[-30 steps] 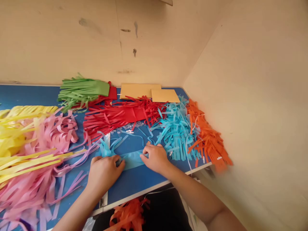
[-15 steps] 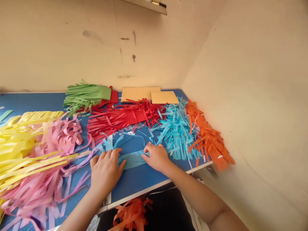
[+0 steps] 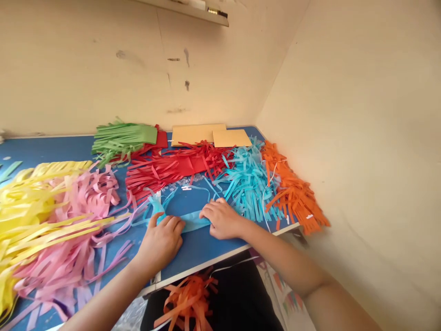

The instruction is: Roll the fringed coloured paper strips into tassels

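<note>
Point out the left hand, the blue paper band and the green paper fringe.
Left hand (image 3: 161,240), head view, back of the hand.
Blue paper band (image 3: 195,221), head view, its exposed middle.
Green paper fringe (image 3: 148,134), head view, its uncut end.

Cream walls (image 3: 86,59) — scuffed, meeting at a corner | blue table top (image 3: 58,149) | pale overhead board (image 3: 179,5) — brass hinge (image 3: 217,12)

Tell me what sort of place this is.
Likely a paper-craft corner, perhaps at home: a blue table against cream walls, heaped with pink paper fringes and red paper fringes, beside tan card sheets.
</note>
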A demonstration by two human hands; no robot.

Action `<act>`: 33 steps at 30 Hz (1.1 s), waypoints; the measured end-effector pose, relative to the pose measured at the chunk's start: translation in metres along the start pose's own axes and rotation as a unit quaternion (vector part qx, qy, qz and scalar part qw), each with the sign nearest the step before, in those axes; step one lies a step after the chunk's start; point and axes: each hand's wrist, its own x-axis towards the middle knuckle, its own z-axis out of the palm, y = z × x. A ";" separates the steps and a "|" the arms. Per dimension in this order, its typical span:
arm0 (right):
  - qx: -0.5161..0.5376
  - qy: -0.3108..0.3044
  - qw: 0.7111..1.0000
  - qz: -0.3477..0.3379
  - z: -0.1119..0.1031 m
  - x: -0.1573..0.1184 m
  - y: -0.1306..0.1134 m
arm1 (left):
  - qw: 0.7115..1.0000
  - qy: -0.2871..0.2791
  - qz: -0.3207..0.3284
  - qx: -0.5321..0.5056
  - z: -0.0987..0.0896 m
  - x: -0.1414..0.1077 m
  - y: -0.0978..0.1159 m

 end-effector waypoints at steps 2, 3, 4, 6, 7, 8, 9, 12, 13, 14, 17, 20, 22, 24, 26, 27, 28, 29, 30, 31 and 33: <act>0.018 -0.005 1.000 0.002 -0.003 0.001 0.010 | 1.000 0.029 -0.002 -0.006 0.007 -0.005 -0.006; 0.026 -0.004 1.000 0.000 -0.004 0.002 0.014 | 0.999 0.044 -0.006 -0.016 0.010 -0.007 -0.009; 0.032 0.001 0.999 -0.001 -0.005 0.003 0.018 | 0.998 0.057 -0.014 -0.029 0.012 -0.010 -0.013; 0.045 0.011 0.999 -0.003 -0.003 0.005 0.023 | 0.995 0.069 -0.045 -0.052 0.015 -0.013 -0.016; 0.053 0.013 0.999 -0.001 -0.002 0.007 0.025 | 0.994 0.068 -0.064 -0.062 0.015 -0.013 -0.017; 0.060 0.016 0.998 0.005 0.000 0.008 0.026 | 0.992 0.064 -0.082 -0.069 0.014 -0.012 -0.017; 0.064 0.020 0.998 0.015 0.003 0.010 0.026 | 0.991 0.057 -0.099 -0.072 0.012 -0.011 -0.016; 0.047 0.041 0.996 0.070 0.011 0.015 0.022 | 0.987 0.008 -0.145 -0.063 0.007 -0.002 -0.015; 0.032 0.050 0.994 0.091 0.013 0.016 0.020 | 0.987 -0.011 -0.153 -0.056 0.006 0.001 -0.014; 0.017 0.056 0.992 0.110 0.015 0.017 0.018 | 0.986 -0.026 -0.156 -0.048 0.005 0.005 -0.015; -0.014 0.066 0.989 0.135 0.020 0.020 0.014 | 0.987 -0.044 -0.150 -0.030 0.004 0.013 -0.016; -0.018 0.067 0.988 0.140 0.023 0.022 0.013 | 0.988 -0.054 -0.142 -0.010 0.005 0.016 -0.018; -0.018 0.065 0.987 0.145 0.024 0.023 0.014 | 0.989 -0.058 -0.137 -0.001 0.006 0.017 -0.018; -0.016 0.061 0.986 0.152 0.023 0.024 0.015 | 0.989 -0.060 -0.134 0.002 0.007 0.017 -0.018; -0.019 0.069 0.983 0.171 0.019 0.022 0.015 | 0.989 -0.054 -0.139 0.005 0.008 0.017 -0.019; -0.028 0.087 0.979 0.184 0.016 0.021 0.015 | 0.989 -0.042 -0.142 0.007 0.008 0.016 -0.019; -0.043 0.113 0.974 0.191 0.013 0.018 0.013 | 0.990 -0.024 -0.136 0.009 0.008 0.016 -0.020; -0.062 0.139 0.972 0.181 0.010 0.015 0.012 | 0.993 -0.005 -0.120 0.010 0.008 0.015 -0.020; -0.081 0.154 0.974 0.147 0.007 0.012 0.010 | 0.996 0.014 -0.093 0.011 0.007 0.015 -0.020; -0.099 0.154 0.979 0.093 0.006 0.010 0.008 | 0.998 0.028 -0.059 0.013 0.007 0.014 -0.020; -0.123 0.121 0.985 -0.024 0.008 0.007 0.007 | 0.999 0.042 0.003 0.019 0.005 0.014 -0.018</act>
